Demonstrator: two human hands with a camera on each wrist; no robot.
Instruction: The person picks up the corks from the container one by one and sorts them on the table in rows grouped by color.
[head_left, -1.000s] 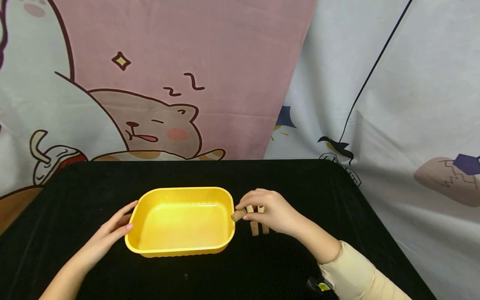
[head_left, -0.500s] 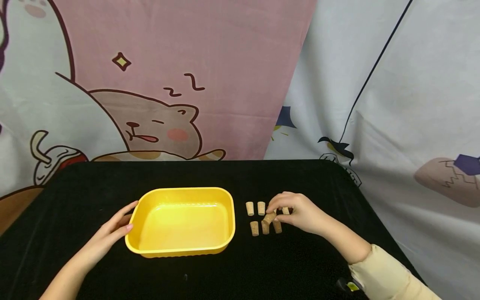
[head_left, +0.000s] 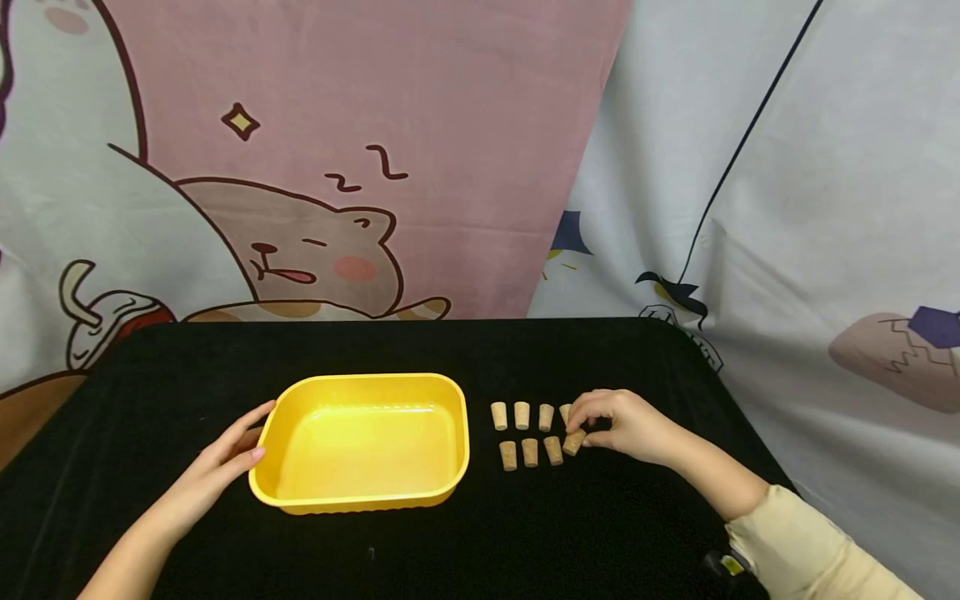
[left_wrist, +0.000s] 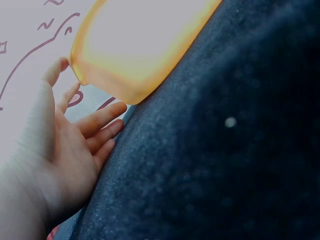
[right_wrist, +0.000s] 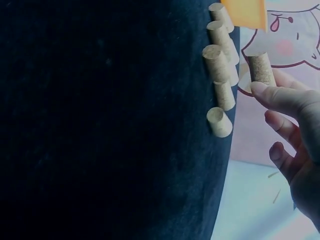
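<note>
A black cloth covers the worktop (head_left: 420,542), and printed fabric hangs behind it: a pink panel with a sleeping cartoon animal (head_left: 300,250) at 11 o'clock and a pale sheet (head_left: 787,208) with dark line drawings at 2 o'clock.

A yellow tray (head_left: 360,501) sits left of centre, empty inside. At its 3 o'clock, two short rows of corks (head_left: 522,415) stand upright on the cloth, small ends up, close together but apart from the tray.

The right hand (head_left: 630,425) reaches in from 4 o'clock, its forearm in a beige sleeve (head_left: 795,550). Its grip is closed on one tilted cork (head_left: 574,442), pinched between thumb and fingertips at the 3 o'clock end of the nearer row, just beside the last standing cork there. The right wrist view shows that cork (right_wrist: 261,69) against a fingertip, the other fingers loosely curled below it.

The left hand (head_left: 225,467) comes in from 8 o'clock and lies flat, fingers straight, against the tray's 9 o'clock wall; its grip is relaxed and holds nothing. The left wrist view shows the fingers (left_wrist: 102,117) spread beside the tray's corner (left_wrist: 85,75)
</note>
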